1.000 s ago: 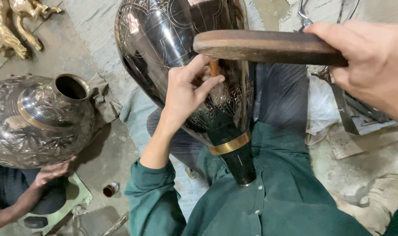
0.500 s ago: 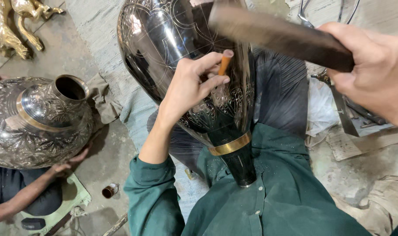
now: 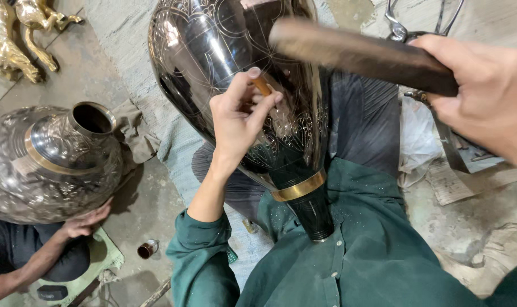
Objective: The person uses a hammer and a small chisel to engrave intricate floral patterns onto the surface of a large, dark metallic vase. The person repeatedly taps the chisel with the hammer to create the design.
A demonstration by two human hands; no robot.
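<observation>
Brass figurines sit far left on the floor, and nearer you a co-worker's hand steadies a second engraved vase. Your left hand rests on the dark engraved vase lying neck-down across your lap, its grip pinching a small orange-tipped chisel against the metal, wrist bent back. Your right hand is wrapped tight round a wooden mallet, raised and blurred. I'd judge a glancing blow could catch your fingers, or skid the chisel and scar the pattern.
</observation>
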